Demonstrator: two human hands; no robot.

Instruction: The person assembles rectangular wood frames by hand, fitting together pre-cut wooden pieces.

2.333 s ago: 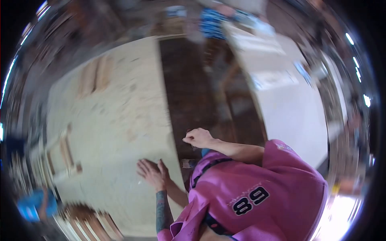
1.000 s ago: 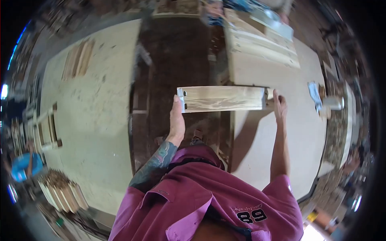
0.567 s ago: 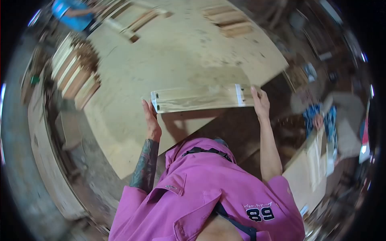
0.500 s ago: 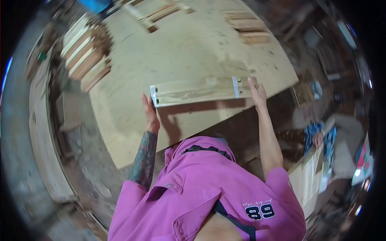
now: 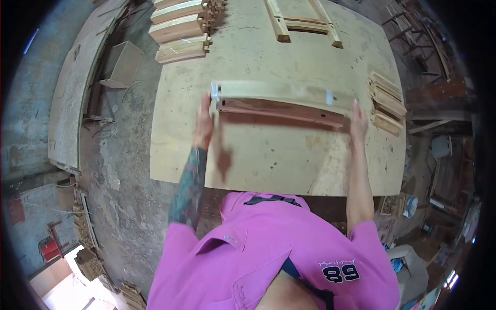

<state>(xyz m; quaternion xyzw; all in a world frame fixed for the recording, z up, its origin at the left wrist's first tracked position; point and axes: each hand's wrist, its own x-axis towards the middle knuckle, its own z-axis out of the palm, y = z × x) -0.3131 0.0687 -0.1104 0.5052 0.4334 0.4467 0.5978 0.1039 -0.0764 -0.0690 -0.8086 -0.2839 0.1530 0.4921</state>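
Observation:
Between my hands, held lengthwise above the table (image 5: 248, 155), is a long wooden bar (image 5: 279, 92) with a pale upper face and a redder front side. Dark slots show near its ends, and strips of whitish tape cross it at the left and toward the right. My left hand (image 5: 204, 121) is closed on the left end, thumb and fingers pressing from the outside. At the opposite end my right hand (image 5: 358, 123) grips, slightly blurred. The bar's shadow falls on the tabletop beneath it.
Stacked wooden pieces with tenons (image 5: 181, 26) lie at the back left. A joined wooden frame (image 5: 306, 23) rests at the far edge, and several slats (image 5: 386, 103) lie at the right. A long board (image 5: 88, 88) stands beyond the floor on the left.
My view has swung, so the table appears squarer and farther right. The bar has tipped, showing more of its front side, and both hands still hold its ends.

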